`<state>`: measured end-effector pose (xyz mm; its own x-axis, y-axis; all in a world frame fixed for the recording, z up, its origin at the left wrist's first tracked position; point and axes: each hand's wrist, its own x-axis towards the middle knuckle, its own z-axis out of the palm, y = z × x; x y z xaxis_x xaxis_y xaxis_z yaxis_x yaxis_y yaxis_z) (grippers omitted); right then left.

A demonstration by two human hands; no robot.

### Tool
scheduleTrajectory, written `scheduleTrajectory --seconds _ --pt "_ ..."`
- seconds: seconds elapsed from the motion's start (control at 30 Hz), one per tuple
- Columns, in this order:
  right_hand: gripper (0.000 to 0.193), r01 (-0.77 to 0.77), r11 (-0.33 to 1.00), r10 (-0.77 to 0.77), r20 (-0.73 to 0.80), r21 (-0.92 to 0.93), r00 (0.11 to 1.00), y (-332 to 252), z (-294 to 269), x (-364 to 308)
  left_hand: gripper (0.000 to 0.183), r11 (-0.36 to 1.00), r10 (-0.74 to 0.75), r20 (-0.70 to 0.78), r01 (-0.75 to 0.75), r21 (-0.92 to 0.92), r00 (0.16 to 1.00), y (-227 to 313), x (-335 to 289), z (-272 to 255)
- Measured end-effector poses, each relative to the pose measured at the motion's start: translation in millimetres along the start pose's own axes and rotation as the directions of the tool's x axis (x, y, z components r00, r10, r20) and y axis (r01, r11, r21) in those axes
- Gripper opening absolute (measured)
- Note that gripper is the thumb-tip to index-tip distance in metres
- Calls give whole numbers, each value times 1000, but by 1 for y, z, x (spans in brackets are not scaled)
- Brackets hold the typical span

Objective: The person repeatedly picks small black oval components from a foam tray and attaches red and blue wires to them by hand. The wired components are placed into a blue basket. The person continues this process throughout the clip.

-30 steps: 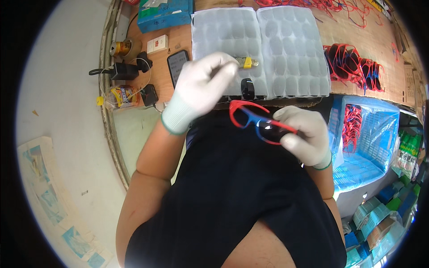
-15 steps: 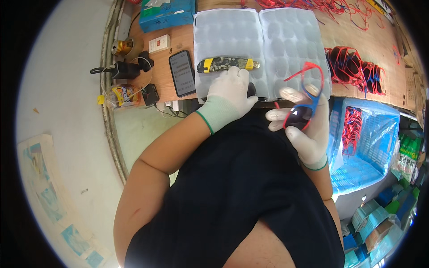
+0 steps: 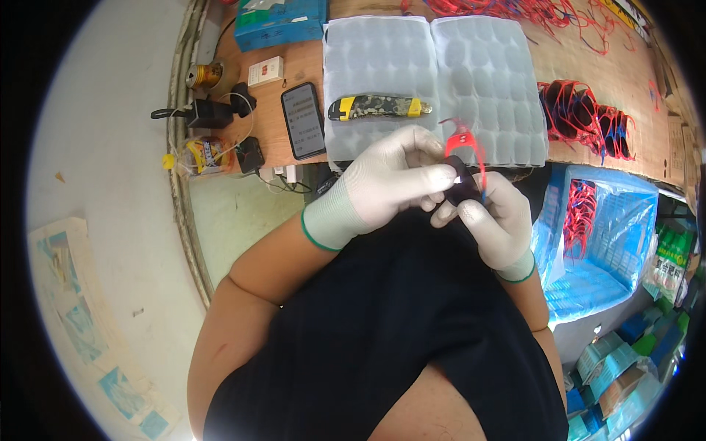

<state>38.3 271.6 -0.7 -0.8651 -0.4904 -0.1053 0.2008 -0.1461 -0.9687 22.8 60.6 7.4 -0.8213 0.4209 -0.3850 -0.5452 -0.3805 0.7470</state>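
Both my hands wear white gloves with green cuffs and meet in front of my dark top. In my right hand (image 3: 504,220) is a red-and-blue sunglasses frame (image 3: 480,156), its red part standing up above the fingers. A dark lens (image 3: 459,185) lies against the frame, pinched by the thumb and fingers of my left hand (image 3: 393,180). Whether this lens sits inside the rim cannot be made out; fingers cover part of the frame. Just beyond my hands, a camouflage-and-yellow utility knife (image 3: 379,107) rests on the pale dimpled tray sheets (image 3: 485,81).
Left of the sheets lie a phone (image 3: 302,120), a small white box (image 3: 265,71) and a blue box (image 3: 281,26). Stacked red sunglasses (image 3: 570,110) are on the table at right, with more red frames behind. A plastic-lined blue crate (image 3: 610,264) stands below the right table edge.
My left hand has come off the tray sheet with a dark lens and moved right to the sunglasses. My right hand has tilted the frame and brought it slightly closer to the left.
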Motion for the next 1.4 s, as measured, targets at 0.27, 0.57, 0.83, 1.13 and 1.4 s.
scheduleTrajectory --seconds 0.27,0.57,0.83,1.13,1.4 --pt "28 -32 978 -7 189 206 982 -8 -5 5 27 978 -17 264 71 -196 964 8 1 0" --pt "24 96 973 -115 -81 -209 990 -3 5 4 26 984 17 71 -4 -176 997 -8 6 -1" --pt "18 155 890 -228 -124 -430 966 2 9 6 23 1000 6 -72 -5 12 997 -6 4 5" --pt "14 270 639 -369 20 -720 929 -7 7 9 30 994 29 -203 -8 105 979 -11 1 7" --pt "11 43 864 -127 -135 -501 983 -3 6 3 15 940 166 -21 -152 307 986 0 -14 8"
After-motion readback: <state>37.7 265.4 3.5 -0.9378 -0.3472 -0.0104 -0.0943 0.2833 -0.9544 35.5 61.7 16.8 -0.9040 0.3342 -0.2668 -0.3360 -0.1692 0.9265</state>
